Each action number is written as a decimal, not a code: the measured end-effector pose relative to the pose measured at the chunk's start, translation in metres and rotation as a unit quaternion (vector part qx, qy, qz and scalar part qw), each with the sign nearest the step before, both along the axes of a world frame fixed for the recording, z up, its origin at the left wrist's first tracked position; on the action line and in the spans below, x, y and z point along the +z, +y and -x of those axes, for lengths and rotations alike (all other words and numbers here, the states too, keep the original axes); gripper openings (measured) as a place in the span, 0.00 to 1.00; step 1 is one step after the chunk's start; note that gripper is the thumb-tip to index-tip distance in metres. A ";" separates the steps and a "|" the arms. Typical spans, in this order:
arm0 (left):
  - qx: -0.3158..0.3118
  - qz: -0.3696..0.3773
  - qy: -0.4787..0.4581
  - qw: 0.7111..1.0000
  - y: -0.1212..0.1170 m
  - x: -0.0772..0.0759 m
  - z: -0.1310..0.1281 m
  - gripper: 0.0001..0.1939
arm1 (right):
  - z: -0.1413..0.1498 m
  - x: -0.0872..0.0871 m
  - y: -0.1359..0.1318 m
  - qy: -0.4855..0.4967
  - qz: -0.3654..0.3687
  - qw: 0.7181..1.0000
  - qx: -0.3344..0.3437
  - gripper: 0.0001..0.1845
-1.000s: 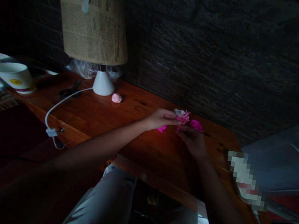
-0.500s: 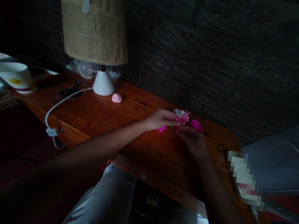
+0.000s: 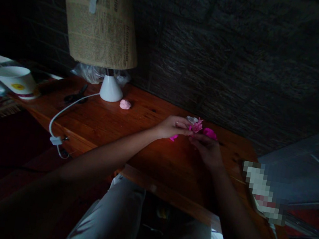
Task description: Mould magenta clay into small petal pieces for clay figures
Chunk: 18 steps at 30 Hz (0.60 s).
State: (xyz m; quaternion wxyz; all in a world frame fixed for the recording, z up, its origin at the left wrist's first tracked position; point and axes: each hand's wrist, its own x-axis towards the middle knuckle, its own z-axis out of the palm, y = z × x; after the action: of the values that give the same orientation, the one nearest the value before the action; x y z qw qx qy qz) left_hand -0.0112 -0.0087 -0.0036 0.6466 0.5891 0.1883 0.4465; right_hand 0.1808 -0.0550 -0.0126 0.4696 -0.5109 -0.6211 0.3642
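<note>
Pinched by our left hand [image 3: 172,128], a ruffled pink piece [image 3: 197,125] sits right of the lamp [image 3: 111,89]; what our right hand [image 3: 210,150] grips, we cannot tell. Ruffling looks done; a magenta piece [image 3: 210,133] farther from the lamp looks unattached.

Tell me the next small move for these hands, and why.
Probably a gentle pinch by the right hand just below the ruffled pink piece: the left hand seems to hold that piece, and both hands' fingertips come together there, though the exact contact is too dark to tell.
</note>
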 end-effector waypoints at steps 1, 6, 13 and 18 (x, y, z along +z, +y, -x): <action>0.003 -0.001 -0.004 1.000 -0.001 0.002 0.000 0.23 | 0.001 0.000 0.000 0.000 0.006 1.000 0.000 0.20; 0.017 0.009 0.012 1.000 -0.003 0.006 0.001 0.19 | 0.002 -0.001 0.000 0.015 0.010 1.000 -0.001 0.20; 0.030 0.026 0.032 0.999 -0.001 0.004 0.002 0.18 | -0.002 0.004 -0.001 0.021 -0.049 0.999 0.005 0.15; 0.044 0.009 0.055 0.997 -0.002 0.005 0.003 0.16 | 0.001 0.007 -0.002 0.035 0.008 0.999 -0.012 0.21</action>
State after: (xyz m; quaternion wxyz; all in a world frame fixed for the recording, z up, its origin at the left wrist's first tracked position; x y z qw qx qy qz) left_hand -0.0141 -0.0102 0.0014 0.6202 0.5983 0.2532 0.4396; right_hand 0.1797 -0.0575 -0.0060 0.4912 -0.5087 -0.5957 0.3809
